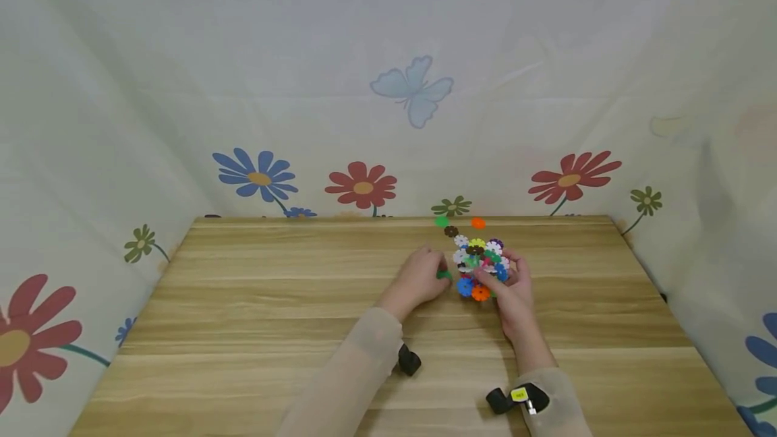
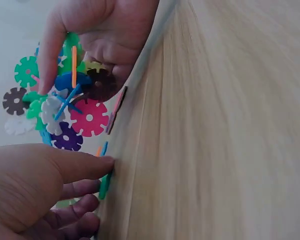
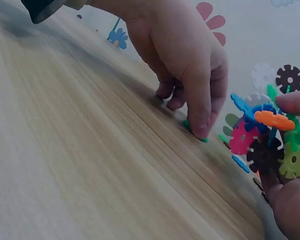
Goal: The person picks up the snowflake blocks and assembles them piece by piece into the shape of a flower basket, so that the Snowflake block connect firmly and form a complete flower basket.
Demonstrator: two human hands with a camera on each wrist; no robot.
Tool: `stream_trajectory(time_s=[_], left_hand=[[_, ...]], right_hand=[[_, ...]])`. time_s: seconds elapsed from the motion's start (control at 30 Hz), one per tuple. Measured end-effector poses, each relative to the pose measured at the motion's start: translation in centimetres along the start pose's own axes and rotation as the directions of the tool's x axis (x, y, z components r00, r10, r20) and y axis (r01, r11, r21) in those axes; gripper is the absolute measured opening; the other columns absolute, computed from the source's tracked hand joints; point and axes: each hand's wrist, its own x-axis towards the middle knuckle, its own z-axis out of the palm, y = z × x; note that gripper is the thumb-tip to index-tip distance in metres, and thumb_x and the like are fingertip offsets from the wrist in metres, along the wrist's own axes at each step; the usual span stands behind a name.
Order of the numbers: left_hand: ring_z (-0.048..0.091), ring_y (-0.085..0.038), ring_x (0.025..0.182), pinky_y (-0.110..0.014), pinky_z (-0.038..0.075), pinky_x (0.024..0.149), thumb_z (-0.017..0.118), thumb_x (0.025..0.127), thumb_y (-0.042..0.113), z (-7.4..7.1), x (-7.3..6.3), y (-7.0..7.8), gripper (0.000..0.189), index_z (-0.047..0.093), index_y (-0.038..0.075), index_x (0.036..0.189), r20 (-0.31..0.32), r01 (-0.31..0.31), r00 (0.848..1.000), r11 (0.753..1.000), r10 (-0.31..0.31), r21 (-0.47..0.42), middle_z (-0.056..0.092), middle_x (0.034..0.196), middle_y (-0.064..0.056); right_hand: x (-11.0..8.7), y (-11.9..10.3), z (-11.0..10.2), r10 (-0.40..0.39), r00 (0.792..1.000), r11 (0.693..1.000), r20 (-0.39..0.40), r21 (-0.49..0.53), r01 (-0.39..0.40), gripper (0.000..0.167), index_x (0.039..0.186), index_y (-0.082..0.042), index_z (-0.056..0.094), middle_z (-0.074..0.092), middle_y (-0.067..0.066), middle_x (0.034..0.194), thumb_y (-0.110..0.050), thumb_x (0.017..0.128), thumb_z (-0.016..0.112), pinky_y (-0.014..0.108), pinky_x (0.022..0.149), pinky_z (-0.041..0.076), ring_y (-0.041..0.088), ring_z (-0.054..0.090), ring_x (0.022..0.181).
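Note:
My right hand [image 1: 516,292] grips a ball-like cluster of notched plastic discs [image 1: 476,263], many-coloured and slotted into one another. Its thumb lies on the near side, and the other fingers curve behind the right side. Pink, purple and brown discs show on the cluster [image 2: 89,117] in the left wrist view. Just left of it, my left hand [image 1: 419,275] is down at the tabletop, thumb and fingers pinching a green notched disc [image 1: 445,275]. That green disc [image 3: 204,140] lies low against the wood under the fingertips in the right wrist view.
Behind the cluster, loose discs lie near the table's back edge: a green one [image 1: 442,221], an orange one [image 1: 478,223] and a brown one [image 1: 451,230]. A flower-printed cloth [image 1: 291,86] hangs behind the wooden table [image 1: 273,302]. Both wrists wear black cameras.

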Motion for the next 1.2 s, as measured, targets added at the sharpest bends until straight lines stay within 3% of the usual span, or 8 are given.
stream_trajectory(time_s=[0.17, 0.3, 0.37, 0.43, 0.53, 0.6, 0.9, 1.2], left_hand=[[0.054, -0.018, 0.084, -0.031, 0.05, 0.077, 0.087, 0.096, 0.026, -1.0, -1.4, -0.7, 0.027, 0.065, 0.01, 0.094, 0.06, 0.037, 0.998, 0.997, -0.033, -0.073, 0.059, 0.091, 0.0], [0.057, -0.018, 0.076, -0.029, 0.049, 0.068, 0.084, 0.099, 0.017, -1.8, -2.7, -1.3, 0.022, 0.063, 0.01, 0.098, 0.028, 0.068, 0.998, 0.965, -0.063, -0.253, 0.061, 0.086, -0.002], [0.064, -0.02, 0.073, -0.03, 0.055, 0.066, 0.08, 0.101, 0.011, -2.0, -3.2, -1.6, 0.016, 0.065, 0.008, 0.103, -0.012, 0.077, 0.996, 0.906, -0.09, -0.416, 0.063, 0.087, -0.005], [0.071, -0.022, 0.074, -0.033, 0.062, 0.066, 0.077, 0.102, 0.006, -2.0, -3.7, -1.8, 0.011, 0.067, 0.005, 0.108, -0.048, 0.077, 0.991, 0.817, -0.126, -0.572, 0.066, 0.09, -0.007], [0.078, -0.028, 0.078, -0.039, 0.067, 0.07, 0.072, 0.104, 0.001, -2.0, -4.1, -1.8, 0.01, 0.072, 0.001, 0.114, -0.078, 0.052, 0.985, 0.703, -0.152, -0.71, 0.07, 0.095, -0.01], [0.079, -0.029, 0.081, -0.04, 0.067, 0.072, 0.072, 0.104, 0.001, -1.9, -4.3, -1.6, 0.011, 0.075, 0.001, 0.115, -0.103, 0.026, 0.983, 0.674, -0.151, -0.738, 0.074, 0.096, -0.009], [0.081, -0.038, 0.088, -0.049, 0.067, 0.079, 0.073, 0.103, 0.0, -1.7, -4.6, -0.4, 0.017, 0.081, -0.001, 0.119, -0.181, -0.048, 0.975, 0.673, -0.128, -0.738, 0.082, 0.099, -0.012], [0.081, -0.035, 0.085, -0.038, 0.067, 0.075, 0.073, 0.103, -0.003, -1.5, -5.1, 0.4, 0.01, 0.079, -0.004, 0.111, -0.208, -0.049, 0.969, 0.724, -0.132, -0.688, 0.082, 0.099, -0.016]], right_hand=[[0.0, 0.0, 0.2, 0.0, 1.0, 1.0, 0.009, 0.0, 0.0, 0.064, 0.147, -0.016, 0.047, 0.068, 0.002, 0.127, 0.007, 0.096, 0.078, 0.024, 0.097, 0.059, 0.012, 0.072, 0.11], [-0.1, 0.1, 0.8, 0.05, 0.998, 0.998, 0.024, 0.042, -0.051, 0.062, 0.146, -0.016, 0.048, 0.063, 0.003, 0.136, 0.008, 0.096, 0.077, 0.024, 0.1, 0.058, 0.013, 0.069, 0.115], [-0.2, 0.2, 1.2, 0.068, 0.997, 0.995, 0.039, 0.075, -0.071, 0.06, 0.145, -0.014, 0.049, 0.063, 0.002, 0.134, 0.009, 0.096, 0.076, 0.025, 0.102, 0.057, 0.013, 0.068, 0.115], [-0.3, 0.3, 1.5, 0.078, 0.996, 0.991, 0.05, 0.105, -0.083, 0.058, 0.144, -0.013, 0.049, 0.066, -0.001, 0.129, 0.009, 0.096, 0.074, 0.025, 0.102, 0.057, 0.012, 0.069, 0.113], [-0.3, 0.5, 1.9, 0.078, 0.995, 0.988, 0.061, 0.126, -0.085, 0.053, 0.141, -0.012, 0.05, 0.069, -0.002, 0.119, 0.007, 0.097, 0.072, 0.027, 0.1, 0.058, 0.013, 0.07, 0.106], [-0.4, 0.5, 2.0, 0.083, 0.995, 0.988, 0.06, 0.126, -0.09, 0.049, 0.139, -0.013, 0.051, 0.07, -0.003, 0.118, 0.005, 0.098, 0.072, 0.027, 0.1, 0.059, 0.013, 0.071, 0.106], [-0.8, 0.8, 2.5, 0.077, 0.995, 0.992, 0.07, 0.094, -0.083, 0.043, 0.132, -0.008, 0.053, 0.073, -0.003, 0.121, 0.003, 0.097, 0.075, 0.028, 0.1, 0.059, 0.013, 0.072, 0.11], [-0.9, 1.1, 2.8, 0.043, 0.998, 0.997, 0.043, 0.057, -0.046, 0.051, 0.134, -0.006, 0.054, 0.069, 0.001, 0.129, 0.007, 0.093, 0.08, 0.026, 0.101, 0.058, 0.014, 0.069, 0.117]])
